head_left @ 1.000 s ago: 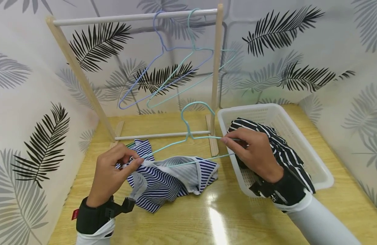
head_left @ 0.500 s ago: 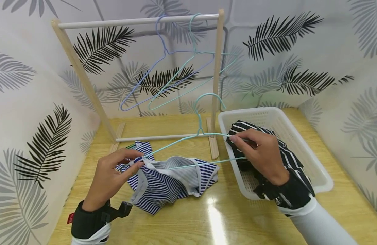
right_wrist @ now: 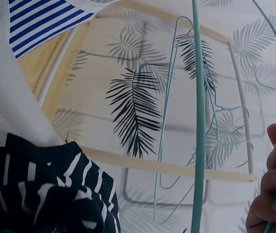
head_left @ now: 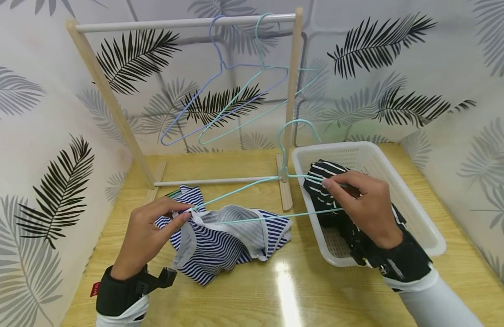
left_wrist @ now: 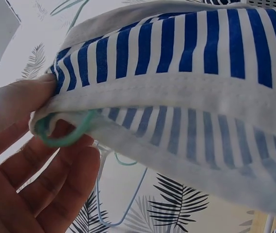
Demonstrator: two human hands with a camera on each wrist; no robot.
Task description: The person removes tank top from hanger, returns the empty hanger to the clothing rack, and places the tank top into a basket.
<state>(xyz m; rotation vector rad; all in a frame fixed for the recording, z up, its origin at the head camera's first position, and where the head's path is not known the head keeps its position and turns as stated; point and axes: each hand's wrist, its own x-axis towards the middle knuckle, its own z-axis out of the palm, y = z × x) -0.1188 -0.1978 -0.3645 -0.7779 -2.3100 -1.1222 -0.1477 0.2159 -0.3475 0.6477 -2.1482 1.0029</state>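
A blue-and-white striped shirt-like garment lies bunched on the table. My left hand pinches its pale edge between thumb and fingers. The left end of a mint-green hanger sits inside the garment's opening; in the left wrist view that curved hanger end shows just under the pinched edge. My right hand pinches the hanger's right arm above the basket. The hanger's hook points up, and its right corner is hidden behind the right hand. In the right wrist view, the hanger's bar crosses in front.
Behind stands a wooden rack with a white rod, where a blue hanger and a mint hanger hang. At right, a white plastic basket holds black-and-white striped clothing, close beneath my right hand.
My right hand has moved right and the hanger has shifted right with it, its hook now near the basket's back corner. The left hand has kept its pinch, nearly still.
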